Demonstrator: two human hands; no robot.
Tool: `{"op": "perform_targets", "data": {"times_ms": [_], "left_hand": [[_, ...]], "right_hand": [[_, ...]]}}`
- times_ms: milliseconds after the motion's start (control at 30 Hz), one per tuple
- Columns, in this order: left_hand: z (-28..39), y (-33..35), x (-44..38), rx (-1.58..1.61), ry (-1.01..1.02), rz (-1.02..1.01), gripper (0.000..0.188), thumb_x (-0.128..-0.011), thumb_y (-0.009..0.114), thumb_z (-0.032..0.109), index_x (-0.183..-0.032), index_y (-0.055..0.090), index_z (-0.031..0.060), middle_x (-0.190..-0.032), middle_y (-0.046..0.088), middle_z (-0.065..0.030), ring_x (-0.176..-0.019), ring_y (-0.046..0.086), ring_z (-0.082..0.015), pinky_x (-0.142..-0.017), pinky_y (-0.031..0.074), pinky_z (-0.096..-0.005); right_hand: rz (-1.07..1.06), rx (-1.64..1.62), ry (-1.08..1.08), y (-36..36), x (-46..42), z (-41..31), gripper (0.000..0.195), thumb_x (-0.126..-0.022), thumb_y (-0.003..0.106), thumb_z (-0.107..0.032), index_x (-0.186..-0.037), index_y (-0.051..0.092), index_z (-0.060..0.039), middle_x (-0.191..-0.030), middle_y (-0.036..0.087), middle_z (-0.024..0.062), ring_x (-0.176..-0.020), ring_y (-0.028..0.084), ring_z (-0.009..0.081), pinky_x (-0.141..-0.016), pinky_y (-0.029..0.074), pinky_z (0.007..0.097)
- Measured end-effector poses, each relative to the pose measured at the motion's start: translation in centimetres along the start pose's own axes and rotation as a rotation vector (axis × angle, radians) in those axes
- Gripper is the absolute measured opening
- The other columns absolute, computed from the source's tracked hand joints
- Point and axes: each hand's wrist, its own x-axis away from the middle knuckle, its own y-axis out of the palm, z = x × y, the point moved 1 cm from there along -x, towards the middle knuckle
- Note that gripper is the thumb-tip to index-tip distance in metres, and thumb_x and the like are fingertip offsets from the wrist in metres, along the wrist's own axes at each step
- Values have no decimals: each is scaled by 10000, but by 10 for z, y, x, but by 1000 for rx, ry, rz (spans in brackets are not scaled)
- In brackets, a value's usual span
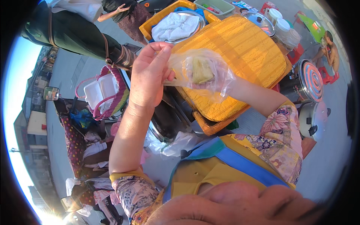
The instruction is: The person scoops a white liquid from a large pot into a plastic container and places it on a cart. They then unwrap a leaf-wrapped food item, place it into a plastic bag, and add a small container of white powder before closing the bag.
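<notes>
My left hand point(150, 73) is raised, its thumb and forefinger pinched together and its other fingers curled at the gathered side of a clear plastic bag point(180, 63). A pale yellow-green block of food point(202, 70), perhaps sticky rice, shows through the film. My right hand point(216, 80) is beneath the block and holds it, with the bag's film over the fingers; whether the hand is inside the bag or behind it I cannot tell. Both hands are above a yellow, tape-covered foam box lid point(239, 50).
A white towel point(174, 26) covers a round metal lid in a yellow crate. Metal pots point(310, 80) and plastic jars point(281, 26) stand to the right. Left are a tied-up umbrella point(76, 33), a basket with white foam containers point(102, 88) and a scooter point(76, 137). People are nearby.
</notes>
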Motion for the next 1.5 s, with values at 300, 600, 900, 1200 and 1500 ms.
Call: {"op": "perform_targets", "data": {"times_ms": [300,600,900,1200,1500], "left_hand": [[-82,21,-23,-1622,1038,-158,489,-661,763,193,-1114,595,120,-1056,541,-53,-953,538,-240,-837,434,-392],[-83,-9,-13,-24,217,17,153,-951,549,106,-1087,522,40,-1110,617,-134,-1046,592,-236,-970,453,-387],[-82,24,50,-1270,530,-627,670,-741,760,197,-1353,485,176,-1408,435,-134,-1351,374,-338,-1095,265,-571],[-26,-164,160,-1351,541,375,447,-733,709,42,-1171,616,33,-1278,572,-162,-1236,514,-334,-1074,326,-517],[-171,-370,167,-1655,-251,588,342,-817,668,299,-1131,638,164,-897,685,-102,-853,663,-291,-783,450,-455]], "right_hand": [[-48,-241,-139,-53,-57,-6,502,-969,481,-447,-1331,461,-100,-1280,553,79,-1164,554,229,-976,486,420],[402,466,-67,-75,-72,-90,540,-854,639,-180,-1363,464,-207,-1230,560,69,-1085,573,204,-889,498,389],[55,2301,-12,-154,-83,-157,807,-671,665,-13,-1418,423,-196,-1315,512,145,-1199,503,321,-996,424,380],[221,2253,-419,-81,-34,-178,720,-811,639,-25,-1459,359,-168,-1407,451,143,-1279,459,272,-1053,376,366],[-84,1754,-287,66,-18,-23,657,-784,653,8,-1398,441,-90,-1370,459,115,-1205,520,237,-973,448,378]]}}
